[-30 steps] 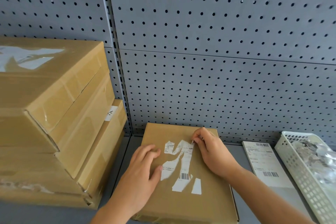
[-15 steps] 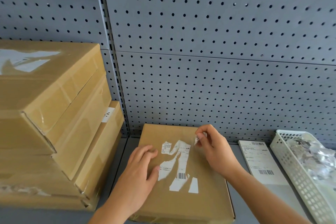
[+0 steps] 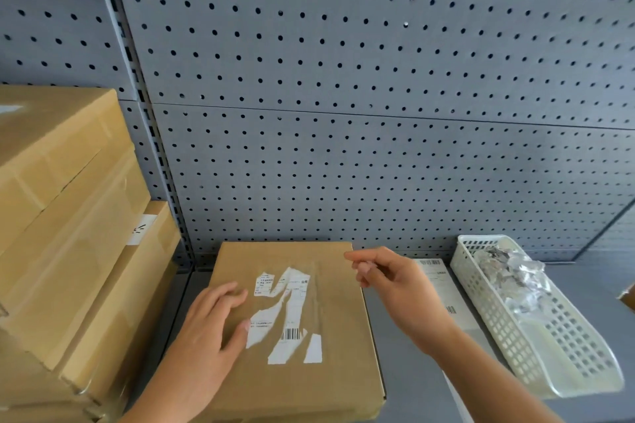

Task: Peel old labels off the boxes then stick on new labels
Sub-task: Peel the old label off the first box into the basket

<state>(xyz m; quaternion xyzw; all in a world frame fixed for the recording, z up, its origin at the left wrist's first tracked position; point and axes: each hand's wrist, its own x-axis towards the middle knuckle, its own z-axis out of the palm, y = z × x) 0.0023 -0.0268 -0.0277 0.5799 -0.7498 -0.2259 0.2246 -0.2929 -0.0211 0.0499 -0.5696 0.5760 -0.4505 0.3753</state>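
A flat cardboard box [image 3: 343, 330] lies on the grey shelf [image 3: 409, 385], its top carrying the torn white remains of an old label [image 3: 287, 314]. The left hand [image 3: 209, 326] rests on the box's left part, fingers spread and flat, thumb touching the edge of the label scraps. The right hand [image 3: 388, 280] hovers clear of the box, above its far right corner. Its fingertips are drawn together, and motion blur hides whether they pinch a scrap, so I cannot tell. Just right of that hand lies a printed label sheet [image 3: 434, 280], beside a white basket [image 3: 494, 316] holding crumpled scraps. Stacked boxes [image 3: 68, 251] stand to the left.
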